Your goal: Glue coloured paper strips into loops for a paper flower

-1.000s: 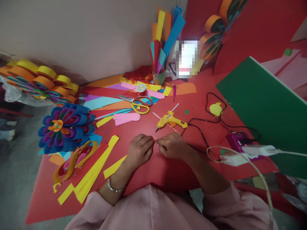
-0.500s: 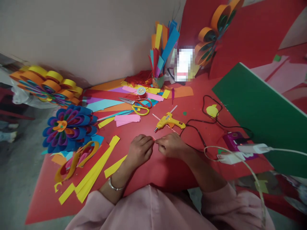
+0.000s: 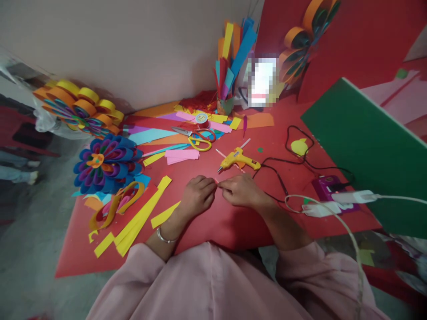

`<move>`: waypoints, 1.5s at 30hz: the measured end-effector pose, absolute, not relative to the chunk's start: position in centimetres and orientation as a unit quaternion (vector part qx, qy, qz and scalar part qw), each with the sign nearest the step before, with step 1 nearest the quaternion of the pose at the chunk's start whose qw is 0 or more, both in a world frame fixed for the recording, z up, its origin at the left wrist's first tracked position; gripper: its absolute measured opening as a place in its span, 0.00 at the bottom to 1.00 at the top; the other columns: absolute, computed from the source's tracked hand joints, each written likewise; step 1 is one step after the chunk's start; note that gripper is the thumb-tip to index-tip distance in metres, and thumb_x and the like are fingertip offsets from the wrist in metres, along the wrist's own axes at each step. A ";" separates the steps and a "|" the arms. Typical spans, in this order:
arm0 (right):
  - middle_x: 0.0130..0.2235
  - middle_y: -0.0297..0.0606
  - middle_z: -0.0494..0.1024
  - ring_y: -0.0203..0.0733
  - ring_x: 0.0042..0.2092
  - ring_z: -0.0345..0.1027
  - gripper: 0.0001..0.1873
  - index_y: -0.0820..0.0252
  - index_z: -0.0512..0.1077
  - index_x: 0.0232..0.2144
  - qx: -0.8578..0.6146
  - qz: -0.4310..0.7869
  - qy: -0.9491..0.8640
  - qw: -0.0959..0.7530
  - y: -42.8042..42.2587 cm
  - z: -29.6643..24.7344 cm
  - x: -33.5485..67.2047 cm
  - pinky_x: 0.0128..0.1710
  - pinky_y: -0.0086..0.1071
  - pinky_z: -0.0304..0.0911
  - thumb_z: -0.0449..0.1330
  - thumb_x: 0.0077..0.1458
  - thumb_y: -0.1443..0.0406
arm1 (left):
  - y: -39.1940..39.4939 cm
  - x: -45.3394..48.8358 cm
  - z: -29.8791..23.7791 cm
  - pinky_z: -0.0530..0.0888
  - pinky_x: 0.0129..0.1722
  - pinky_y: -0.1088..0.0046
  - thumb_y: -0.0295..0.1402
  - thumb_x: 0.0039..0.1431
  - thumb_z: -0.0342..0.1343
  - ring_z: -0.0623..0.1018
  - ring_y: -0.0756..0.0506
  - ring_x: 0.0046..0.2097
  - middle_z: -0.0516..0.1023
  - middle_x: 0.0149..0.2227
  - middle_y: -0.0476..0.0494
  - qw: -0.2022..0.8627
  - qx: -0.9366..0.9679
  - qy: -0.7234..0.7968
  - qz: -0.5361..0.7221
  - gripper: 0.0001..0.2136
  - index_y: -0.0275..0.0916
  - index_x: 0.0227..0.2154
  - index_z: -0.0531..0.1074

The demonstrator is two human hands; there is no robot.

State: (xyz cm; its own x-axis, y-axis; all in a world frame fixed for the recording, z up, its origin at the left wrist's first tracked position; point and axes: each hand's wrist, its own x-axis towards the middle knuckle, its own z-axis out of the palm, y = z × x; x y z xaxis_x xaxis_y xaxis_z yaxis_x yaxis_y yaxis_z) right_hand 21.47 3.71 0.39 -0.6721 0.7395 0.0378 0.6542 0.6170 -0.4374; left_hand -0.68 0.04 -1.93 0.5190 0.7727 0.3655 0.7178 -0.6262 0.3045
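My left hand (image 3: 199, 195) and my right hand (image 3: 243, 190) meet over the red tabletop, fingertips almost touching. Between them a tiny bit of a small pink piece (image 3: 216, 181) shows; most of it is hidden by the fingers, so its kind is unclear. Both hands are closed in a pinch around it. Just beyond the fingertips lies a yellow glue gun (image 3: 238, 159), its nozzle pointing toward the left hand. Yellow paper strips (image 3: 143, 218) lie to the left of my left forearm.
Scissors (image 3: 200, 141), a thread spool (image 3: 202, 120) and pink paper strips (image 3: 182, 155) lie farther back. Paper flowers (image 3: 106, 164) stand at left. A black cord (image 3: 278, 184) runs to a purple power strip (image 3: 328, 184) at right, beside a leaning green board (image 3: 363, 155).
The camera view has tilted slightly, so the whole scene sits higher and most of it farther right. Both hands keep their pinch with little visible movement.
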 end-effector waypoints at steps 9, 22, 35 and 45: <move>0.42 0.40 0.87 0.46 0.43 0.79 0.19 0.55 0.84 0.47 -0.484 0.121 -0.823 0.271 4.2 -0.1 22.5 0.47 0.36 0.67 0.55 0.63 0.66 | -1.3 -1.3 -0.7 0.75 0.50 0.59 0.37 0.69 0.55 0.80 0.39 0.53 0.79 0.57 0.36 0.031 0.835 0.487 0.256 0.14 0.42 0.54 0.76; 0.40 0.39 0.87 0.46 0.41 0.77 0.19 0.54 0.84 0.44 -0.403 0.175 -0.887 0.143 3.7 -0.7 21.6 0.37 0.35 0.57 0.54 0.61 0.67 | -0.9 -0.5 -0.4 0.73 0.55 0.55 0.37 0.66 0.58 0.80 0.39 0.54 0.83 0.50 0.40 0.105 0.835 0.470 0.266 0.12 0.43 0.49 0.77; 0.36 0.39 0.86 0.43 0.35 0.74 0.17 0.55 0.84 0.41 -0.397 0.166 -0.899 0.086 4.0 -1.1 21.1 0.34 0.35 0.52 0.55 0.60 0.66 | -0.4 -0.8 -1.4 0.73 0.53 0.57 0.34 0.67 0.56 0.80 0.41 0.52 0.84 0.47 0.41 0.105 0.843 0.465 0.250 0.09 0.42 0.45 0.79; 0.36 0.38 0.86 0.42 0.36 0.76 0.16 0.56 0.83 0.40 -0.399 0.160 -0.901 0.052 4.0 -0.4 20.8 0.34 0.35 0.52 0.55 0.60 0.66 | -0.4 -0.3 -0.7 0.73 0.48 0.58 0.31 0.68 0.54 0.79 0.40 0.50 0.84 0.47 0.41 0.049 0.864 0.446 0.227 0.09 0.40 0.46 0.77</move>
